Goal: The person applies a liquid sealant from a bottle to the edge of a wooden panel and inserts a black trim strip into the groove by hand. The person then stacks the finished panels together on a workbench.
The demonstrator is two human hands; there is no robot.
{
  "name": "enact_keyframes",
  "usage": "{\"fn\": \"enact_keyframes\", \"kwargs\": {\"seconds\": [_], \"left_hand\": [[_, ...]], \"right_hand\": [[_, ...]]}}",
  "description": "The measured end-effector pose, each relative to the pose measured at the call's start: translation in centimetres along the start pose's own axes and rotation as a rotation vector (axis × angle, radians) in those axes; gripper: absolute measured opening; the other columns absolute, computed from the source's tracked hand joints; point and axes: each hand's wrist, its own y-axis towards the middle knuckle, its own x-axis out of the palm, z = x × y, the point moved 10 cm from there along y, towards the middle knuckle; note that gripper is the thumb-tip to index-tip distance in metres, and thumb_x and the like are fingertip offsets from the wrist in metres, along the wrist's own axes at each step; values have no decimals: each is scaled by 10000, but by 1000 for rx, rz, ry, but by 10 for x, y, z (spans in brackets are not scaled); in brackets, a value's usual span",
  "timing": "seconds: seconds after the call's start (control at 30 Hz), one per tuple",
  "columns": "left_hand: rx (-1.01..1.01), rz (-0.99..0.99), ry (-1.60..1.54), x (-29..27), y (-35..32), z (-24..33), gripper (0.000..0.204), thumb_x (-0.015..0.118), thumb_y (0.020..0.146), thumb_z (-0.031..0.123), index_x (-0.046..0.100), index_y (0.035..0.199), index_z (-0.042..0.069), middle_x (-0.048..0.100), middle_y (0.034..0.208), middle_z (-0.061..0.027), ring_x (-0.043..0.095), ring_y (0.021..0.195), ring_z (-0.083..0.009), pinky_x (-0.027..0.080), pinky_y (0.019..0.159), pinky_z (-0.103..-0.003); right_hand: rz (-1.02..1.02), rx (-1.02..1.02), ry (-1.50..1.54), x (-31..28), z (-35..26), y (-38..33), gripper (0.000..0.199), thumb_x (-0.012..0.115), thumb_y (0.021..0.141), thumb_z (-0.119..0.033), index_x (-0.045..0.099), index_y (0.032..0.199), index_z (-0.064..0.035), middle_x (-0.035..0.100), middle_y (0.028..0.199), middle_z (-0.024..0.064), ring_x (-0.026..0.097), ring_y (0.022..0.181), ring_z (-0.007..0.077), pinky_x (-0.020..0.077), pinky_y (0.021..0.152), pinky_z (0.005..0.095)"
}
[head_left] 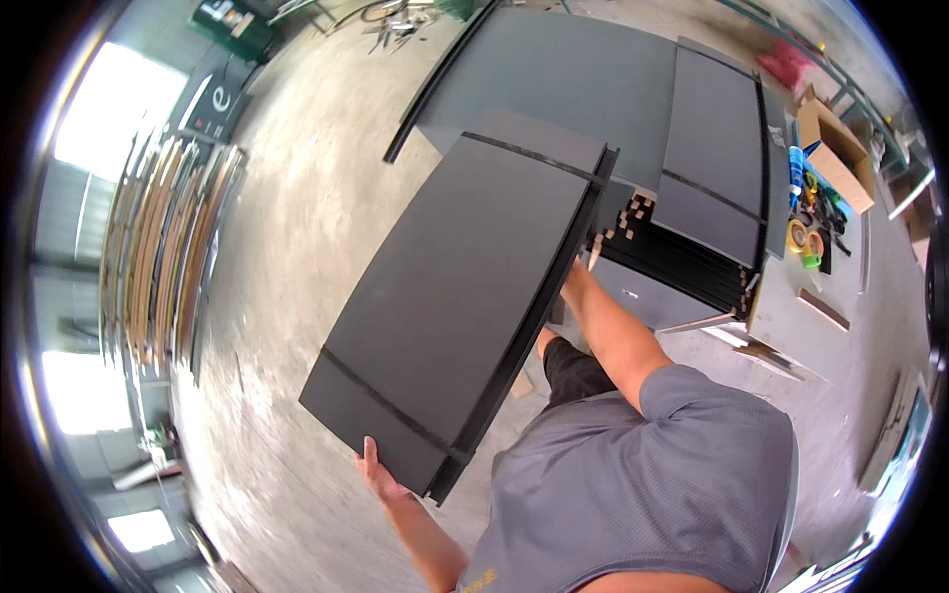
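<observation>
A long dark grey panel (450, 287) hangs tilted in front of me, with two black bands across it and a black rail (534, 321) along its right edge. My left hand (379, 474) grips its lower end, thumb up at the edge and the other fingers mostly hidden underneath. My right hand (573, 281) is at the railed long edge, its fingers largely hidden behind the panel, so its hold cannot be made out. Beyond lies a similar banded panel (712, 143) on the worktable, beside a stack of black strips (682, 259) with light brown ends.
A large grey sheet (563, 69) covers the worktable, with a black rail (435, 94) at its left edge. Tape rolls (798, 235), a blue can (795, 168) and a cardboard box (840, 148) lie at the right. Several boards (163, 257) lean at the far left.
</observation>
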Motion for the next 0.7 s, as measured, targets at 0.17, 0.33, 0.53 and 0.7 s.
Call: {"fn": "enact_keyframes", "kwargs": {"seconds": [0.17,0.33,0.53,0.7], "left_hand": [[-40,-5,45,108,107,23,434,718,919,134,509,1281,15,648,1132,-124,671,933,-260,600,768,-409],[-30,-147,149,195,203,29,427,682,949,203,508,1281,-1,624,1160,-141,650,981,-273,588,818,-402],[-36,-284,95,297,260,18,372,603,995,171,499,1306,-6,609,1216,-148,633,1048,-276,575,868,-405],[-152,-279,15,352,293,-17,359,574,1010,169,496,1314,-6,611,1226,-153,632,1055,-283,570,883,-420]], "right_hand": [[52,-33,45,43,-28,122,454,416,1049,-407,630,1242,-57,620,1226,91,603,1035,267,507,877,441],[102,-59,58,71,-67,214,452,417,1051,-405,628,1240,-52,632,1203,88,626,1000,264,528,851,433],[168,-65,38,86,-108,284,450,419,1054,-402,625,1238,-47,646,1176,84,652,959,259,554,820,423],[189,44,-39,101,-109,292,448,420,1056,-399,622,1237,-42,658,1153,81,674,925,256,575,794,415]]}}
